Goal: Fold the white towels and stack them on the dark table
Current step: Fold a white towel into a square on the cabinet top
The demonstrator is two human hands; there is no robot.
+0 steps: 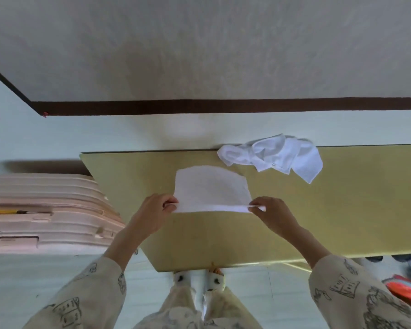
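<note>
A white towel [211, 188] lies spread flat on the olive-yellow table [318, 214], near its middle. My left hand [156, 210] pinches the towel's near left corner. My right hand [271, 211] pinches the near right corner, and the near edge is lifted slightly off the table between them. A second white towel [273, 155] lies crumpled at the table's far edge, to the right of the flat one.
A pink ribbed suitcase [45, 210] stands left of the table with a yellow-handled tool [7, 212] on it. The wall with a dark baseboard [223, 106] runs behind. Orange and grey items [406, 288] sit on the floor at right. My feet show below the table's near edge.
</note>
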